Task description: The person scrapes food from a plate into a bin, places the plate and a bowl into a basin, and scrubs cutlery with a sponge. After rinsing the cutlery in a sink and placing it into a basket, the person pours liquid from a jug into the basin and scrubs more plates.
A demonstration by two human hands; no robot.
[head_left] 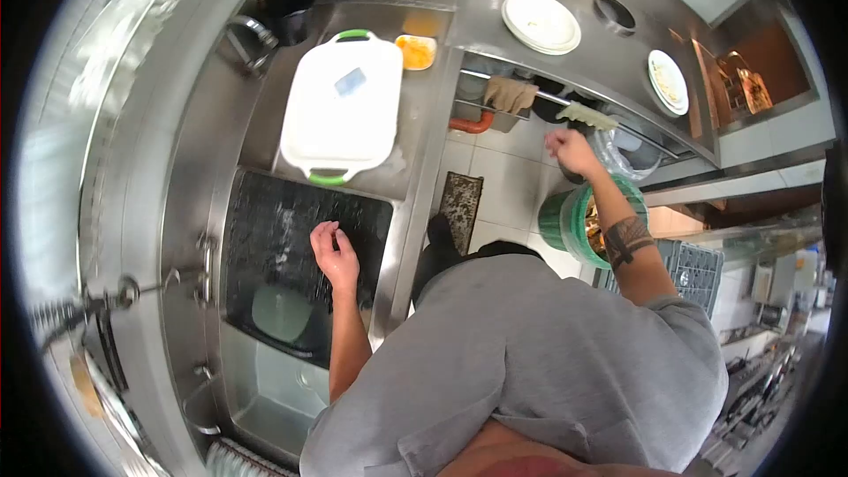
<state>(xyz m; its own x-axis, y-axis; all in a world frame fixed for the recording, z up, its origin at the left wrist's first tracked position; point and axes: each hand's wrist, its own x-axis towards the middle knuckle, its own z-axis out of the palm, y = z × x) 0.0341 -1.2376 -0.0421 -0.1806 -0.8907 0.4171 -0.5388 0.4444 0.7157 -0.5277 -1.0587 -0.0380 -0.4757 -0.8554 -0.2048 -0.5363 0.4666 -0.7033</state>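
Over the dark wet tray (265, 238) in the sink, my left hand (335, 252) is raised with nothing in it, its fingers loosely bent and apart. My right hand (570, 148) hangs in the air above the tiled floor, near the rail with cloths; its fingers are curled and what they hold, if anything, is too small to tell. Beyond my left hand, a white board (340, 115) with green handles lies on the steel counter, a small bluish piece on top. A green bin (574, 221) with scraps stands below my right forearm.
Stacked white plates (541, 23) and a plate with food remains (669, 82) sit on the far counter. A small dish of yellow food (415, 52) is beside the board. A faucet (253, 44) rises at the sink's back, and a gray rack (692, 272) stands behind the bin.
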